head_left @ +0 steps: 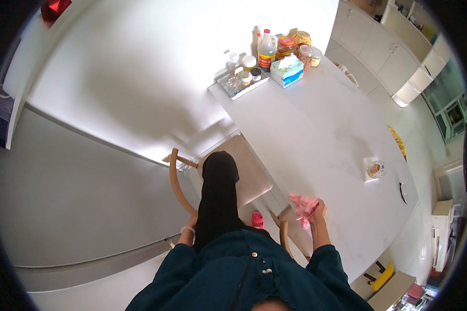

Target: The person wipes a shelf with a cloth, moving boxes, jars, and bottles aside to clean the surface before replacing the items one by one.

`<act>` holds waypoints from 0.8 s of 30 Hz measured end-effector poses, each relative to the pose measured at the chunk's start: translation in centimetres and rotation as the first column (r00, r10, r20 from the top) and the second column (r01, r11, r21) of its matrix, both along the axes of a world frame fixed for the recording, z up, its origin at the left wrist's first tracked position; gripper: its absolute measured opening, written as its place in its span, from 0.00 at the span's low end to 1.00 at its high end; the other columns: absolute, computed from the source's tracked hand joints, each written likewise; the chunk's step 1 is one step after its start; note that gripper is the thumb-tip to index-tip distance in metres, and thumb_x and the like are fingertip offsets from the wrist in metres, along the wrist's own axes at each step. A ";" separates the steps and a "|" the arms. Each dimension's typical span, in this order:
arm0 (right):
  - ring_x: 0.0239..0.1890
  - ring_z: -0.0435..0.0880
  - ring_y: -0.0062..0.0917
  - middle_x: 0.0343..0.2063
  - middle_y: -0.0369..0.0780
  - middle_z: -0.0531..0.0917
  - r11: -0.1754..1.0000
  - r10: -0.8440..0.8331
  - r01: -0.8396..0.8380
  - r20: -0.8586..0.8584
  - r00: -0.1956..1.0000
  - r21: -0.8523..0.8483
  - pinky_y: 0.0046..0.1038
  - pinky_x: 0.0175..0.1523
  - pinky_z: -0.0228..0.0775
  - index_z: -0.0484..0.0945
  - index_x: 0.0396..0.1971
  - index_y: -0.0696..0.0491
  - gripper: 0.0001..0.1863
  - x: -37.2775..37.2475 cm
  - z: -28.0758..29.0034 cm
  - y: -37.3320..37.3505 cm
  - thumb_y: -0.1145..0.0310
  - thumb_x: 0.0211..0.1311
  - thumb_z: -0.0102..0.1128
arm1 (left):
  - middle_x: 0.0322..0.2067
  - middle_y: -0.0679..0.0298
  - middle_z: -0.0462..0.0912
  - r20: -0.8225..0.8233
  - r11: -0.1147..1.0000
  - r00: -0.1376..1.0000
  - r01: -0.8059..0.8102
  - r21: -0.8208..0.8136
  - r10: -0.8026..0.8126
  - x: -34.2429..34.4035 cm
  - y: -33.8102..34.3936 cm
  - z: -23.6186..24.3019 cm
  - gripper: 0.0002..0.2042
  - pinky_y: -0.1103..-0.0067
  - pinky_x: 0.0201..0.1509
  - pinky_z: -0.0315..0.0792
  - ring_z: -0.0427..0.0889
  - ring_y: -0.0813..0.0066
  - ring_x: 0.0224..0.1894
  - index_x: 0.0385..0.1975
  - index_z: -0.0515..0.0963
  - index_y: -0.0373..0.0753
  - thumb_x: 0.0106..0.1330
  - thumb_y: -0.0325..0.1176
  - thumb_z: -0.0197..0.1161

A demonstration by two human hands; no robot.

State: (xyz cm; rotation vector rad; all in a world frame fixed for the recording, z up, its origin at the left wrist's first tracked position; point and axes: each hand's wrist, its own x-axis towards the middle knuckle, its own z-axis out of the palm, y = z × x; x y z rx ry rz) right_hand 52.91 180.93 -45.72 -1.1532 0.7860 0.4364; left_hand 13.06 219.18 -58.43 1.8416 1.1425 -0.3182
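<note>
My right hand (320, 209) is closed around a crumpled pink cloth (304, 208), over the near edge of the white table (316, 135). Low beside my raised leg in black trousers (218, 192) is my left hand (192, 223), with a pale bracelet at the wrist. It meets the curved wooden back (177, 187) of a chair, but its fingers are mostly hidden. My knee is over that chair's beige seat (251, 179). A pink slipper (257, 220) shows on the floor below.
Against the wall, the table carries a tray of small jars (243, 83), a tissue box (287, 71), a bottle (266, 51) and several jars. A glass cup (375, 169) stands towards the right edge. A second chair (284, 236) is tucked close by my right side.
</note>
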 end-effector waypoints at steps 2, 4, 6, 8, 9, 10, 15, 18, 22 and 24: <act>0.27 0.75 0.29 0.23 0.38 0.75 0.983 0.114 -0.110 -0.020 0.993 0.145 0.32 0.29 0.71 0.69 0.23 0.53 0.10 0.7 -2.6 -0.8 0.63 0.57 0.48 | 0.31 0.56 0.78 -0.173 0.875 0.901 0.430 0.223 -0.398 -1.0 2.0 0.9 0.15 0.72 0.35 0.69 0.76 0.65 0.33 0.37 0.74 0.31 0.67 0.38 0.46; 0.28 0.76 0.30 0.24 0.39 0.76 0.978 0.117 -0.109 -0.036 0.992 0.176 0.34 0.31 0.72 0.70 0.23 0.53 0.11 0.2 -1.0 0.1 0.61 0.57 0.49 | 0.24 0.49 0.78 -0.285 0.859 0.894 0.423 0.289 -0.345 0.1 3.2 2.8 0.20 0.66 0.28 0.70 0.78 0.59 0.27 0.31 0.75 0.30 0.66 0.44 0.45; 0.28 0.77 0.31 0.23 0.39 0.77 0.979 0.058 -0.042 -0.074 0.996 0.200 0.35 0.31 0.72 0.71 0.23 0.52 0.15 -0.2 2.0 0.0 0.56 0.58 0.48 | 0.24 0.48 0.79 -0.175 0.997 0.982 -0.063 0.054 0.072 5.6 4.7 7.3 0.18 0.66 0.29 0.72 0.81 0.59 0.28 0.28 0.76 0.31 0.64 0.42 0.48; 0.27 0.77 0.31 0.22 0.39 0.78 0.994 -0.100 0.103 -0.074 0.992 0.048 0.37 0.30 0.72 0.72 0.22 0.51 0.18 -0.2 0.5 -3.0 0.51 0.58 0.49 | 0.26 0.47 0.79 -0.136 0.995 0.990 -0.026 0.101 0.040 15.7 5.0 15.1 0.17 0.66 0.32 0.73 0.81 0.57 0.30 0.27 0.77 0.32 0.63 0.42 0.49; 0.25 0.78 0.34 0.23 0.42 0.79 0.979 -0.168 0.173 -0.053 0.984 0.104 0.34 0.28 0.73 0.74 0.28 0.58 0.23 0.0 -2.8 -4.8 0.49 0.59 0.48 | 0.27 0.46 0.79 -0.093 0.985 0.996 0.025 0.172 -0.009 19.9 4.8 19.9 0.17 0.66 0.34 0.74 0.81 0.56 0.30 0.26 0.77 0.33 0.63 0.41 0.50; 0.22 0.75 0.30 0.18 0.39 0.75 0.992 -0.070 0.066 0.027 0.997 0.110 0.33 0.28 0.71 0.71 0.20 0.52 0.21 0.0 -4.0 -5.5 0.48 0.57 0.51 | 0.27 0.46 0.80 -0.066 0.960 0.996 0.076 0.268 -0.061 22.0 4.6 23.5 0.16 0.66 0.35 0.74 0.81 0.55 0.31 0.25 0.77 0.33 0.62 0.41 0.51; 0.16 0.74 0.30 0.16 0.41 0.75 0.985 -0.151 0.150 0.008 0.989 0.080 0.33 0.17 0.67 0.71 0.17 0.57 0.20 -0.1 0.2 -0.7 0.54 0.57 0.54 | 0.33 0.49 0.79 -0.160 0.512 0.883 0.394 0.763 -0.442 27.5 7.6 27.0 0.17 0.60 0.43 0.70 0.76 0.47 0.39 0.33 0.75 0.36 0.59 0.46 0.52; 0.15 0.74 0.32 0.15 0.42 0.75 0.987 -0.163 0.163 0.026 0.986 0.005 0.33 0.16 0.66 0.71 0.17 0.59 0.22 0.2 -2.1 -1.1 0.54 0.57 0.55 | 0.34 0.50 0.77 -0.187 0.524 0.831 0.487 0.699 -0.524 34.5 5.3 30.1 0.18 0.62 0.42 0.70 0.75 0.49 0.41 0.32 0.74 0.36 0.59 0.47 0.55; 0.16 0.75 0.33 0.17 0.44 0.78 0.986 -0.158 0.161 0.064 0.985 -0.042 0.34 0.17 0.68 0.72 0.19 0.62 0.23 0.2 -3.8 -1.9 0.54 0.57 0.55 | 0.35 0.50 0.76 0.028 0.511 0.688 0.511 0.691 -0.725 38.7 1.8 33.5 0.17 0.62 0.43 0.70 0.75 0.50 0.41 0.36 0.71 0.33 0.59 0.43 0.56; 0.16 0.76 0.33 0.18 0.44 0.78 0.955 -0.287 0.289 0.047 0.957 -0.062 0.33 0.18 0.69 0.73 0.20 0.62 0.23 0.7 -3.3 -0.6 0.53 0.58 0.54 | 0.36 0.50 0.75 0.026 0.475 0.642 0.539 0.695 -0.766 40.7 2.0 33.5 0.18 0.62 0.43 0.70 0.75 0.50 0.41 0.38 0.69 0.33 0.58 0.42 0.57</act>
